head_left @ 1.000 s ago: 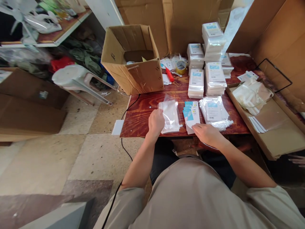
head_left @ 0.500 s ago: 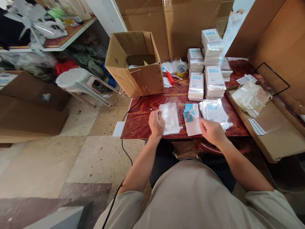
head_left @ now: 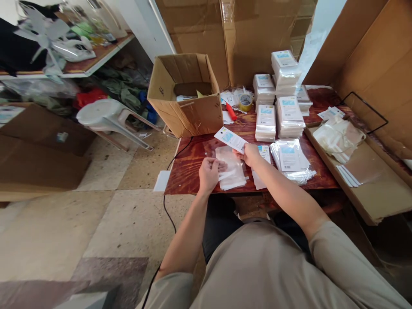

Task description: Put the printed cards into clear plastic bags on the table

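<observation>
White-and-blue printed card (head_left: 230, 138) was pinched at its near end in the right hand (head_left: 249, 153), lifted just above the red-brown wooden table (head_left: 189, 165). Left hand (head_left: 209, 169) had its fingers pinched on the mouth of a clear sleeve on top of the empty-sleeve pile (head_left: 232, 172); card not in the sleeve yet. Loose cards (head_left: 263, 151) lay just right of that pile, unpacked. Judging by the layout, much was done: a bagged heap (head_left: 291, 159) and neat stacks (head_left: 277, 105) behind. Print on the cards too small to read. Open cardboard box (head_left: 186, 92) stood far left.
</observation>
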Demonstrator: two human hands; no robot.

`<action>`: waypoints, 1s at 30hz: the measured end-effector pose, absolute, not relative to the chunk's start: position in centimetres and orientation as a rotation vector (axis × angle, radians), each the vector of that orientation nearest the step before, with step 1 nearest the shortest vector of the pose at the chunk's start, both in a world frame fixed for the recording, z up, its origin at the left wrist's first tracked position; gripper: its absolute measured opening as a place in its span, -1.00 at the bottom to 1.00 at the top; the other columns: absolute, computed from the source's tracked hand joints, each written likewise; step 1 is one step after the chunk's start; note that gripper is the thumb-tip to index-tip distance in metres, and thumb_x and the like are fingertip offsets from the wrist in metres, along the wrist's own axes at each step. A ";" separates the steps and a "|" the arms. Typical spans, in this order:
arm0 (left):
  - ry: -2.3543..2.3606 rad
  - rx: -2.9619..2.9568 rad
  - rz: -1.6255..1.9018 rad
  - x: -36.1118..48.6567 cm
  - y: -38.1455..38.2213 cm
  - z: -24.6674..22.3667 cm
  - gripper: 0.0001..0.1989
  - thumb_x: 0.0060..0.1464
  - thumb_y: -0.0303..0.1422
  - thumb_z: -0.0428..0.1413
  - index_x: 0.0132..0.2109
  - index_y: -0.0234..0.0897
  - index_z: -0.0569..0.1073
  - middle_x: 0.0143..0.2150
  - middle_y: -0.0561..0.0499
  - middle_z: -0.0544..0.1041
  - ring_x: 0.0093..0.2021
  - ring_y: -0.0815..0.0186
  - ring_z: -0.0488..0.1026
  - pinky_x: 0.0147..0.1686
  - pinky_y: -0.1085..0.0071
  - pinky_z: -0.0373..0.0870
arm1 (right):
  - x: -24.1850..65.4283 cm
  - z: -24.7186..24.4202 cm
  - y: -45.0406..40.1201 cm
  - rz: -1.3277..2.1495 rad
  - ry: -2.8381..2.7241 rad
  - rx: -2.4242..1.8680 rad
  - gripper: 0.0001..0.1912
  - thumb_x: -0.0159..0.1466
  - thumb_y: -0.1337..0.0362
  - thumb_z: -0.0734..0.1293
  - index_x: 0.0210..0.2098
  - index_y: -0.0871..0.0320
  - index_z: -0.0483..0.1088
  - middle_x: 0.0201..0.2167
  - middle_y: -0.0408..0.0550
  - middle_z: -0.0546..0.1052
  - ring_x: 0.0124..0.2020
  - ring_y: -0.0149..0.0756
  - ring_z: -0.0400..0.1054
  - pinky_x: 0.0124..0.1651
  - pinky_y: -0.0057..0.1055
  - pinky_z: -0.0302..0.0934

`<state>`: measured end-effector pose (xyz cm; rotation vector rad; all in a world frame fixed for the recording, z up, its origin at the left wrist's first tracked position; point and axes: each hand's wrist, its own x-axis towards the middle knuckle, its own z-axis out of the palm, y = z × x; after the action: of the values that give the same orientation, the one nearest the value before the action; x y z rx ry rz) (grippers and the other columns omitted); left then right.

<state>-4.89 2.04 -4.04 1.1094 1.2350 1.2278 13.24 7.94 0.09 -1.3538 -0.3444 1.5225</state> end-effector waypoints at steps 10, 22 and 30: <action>1.059 0.686 1.519 -5.9 0.8 2.4 -0.54 -0.01 -0.08 0.46 -0.14 -0.27 0.51 -0.18 -0.12 0.71 -0.19 0.11 0.73 -0.19 0.24 0.69 | 12.8 0.5 7.0 1.400 -0.495 -1.383 -0.88 0.41 0.44 0.21 -0.14 0.16 0.35 -0.43 -0.23 0.49 -0.38 -0.44 0.35 -0.20 -0.43 0.37; 1.011 0.527 1.396 0.0 1.1 0.8 -0.51 -0.03 -0.10 0.47 -0.17 -0.22 0.39 -0.24 -0.05 0.68 -0.22 0.18 0.70 -0.22 0.31 0.61 | 22.0 2.6 -7.7 1.167 -1.016 -1.436 -0.52 0.27 -0.15 0.48 -0.42 0.08 0.29 -0.66 -0.24 0.31 -0.70 -0.44 0.12 -0.66 -0.47 -0.06; 1.038 0.638 1.233 2.1 -1.3 -0.1 -0.44 -0.05 0.01 0.45 -0.13 -0.27 0.43 -0.27 -0.03 0.65 -0.28 0.21 0.67 -0.26 0.32 0.60 | 20.7 1.7 -7.9 0.816 -1.026 -1.541 -0.54 0.43 -0.15 0.33 -0.39 0.06 0.30 -0.65 -0.21 0.36 -0.68 -0.37 0.26 -0.62 -0.44 0.09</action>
<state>2.12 -1.31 -0.05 0.6382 1.0382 1.2331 20.66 -7.93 1.72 -1.5411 -1.0260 0.8159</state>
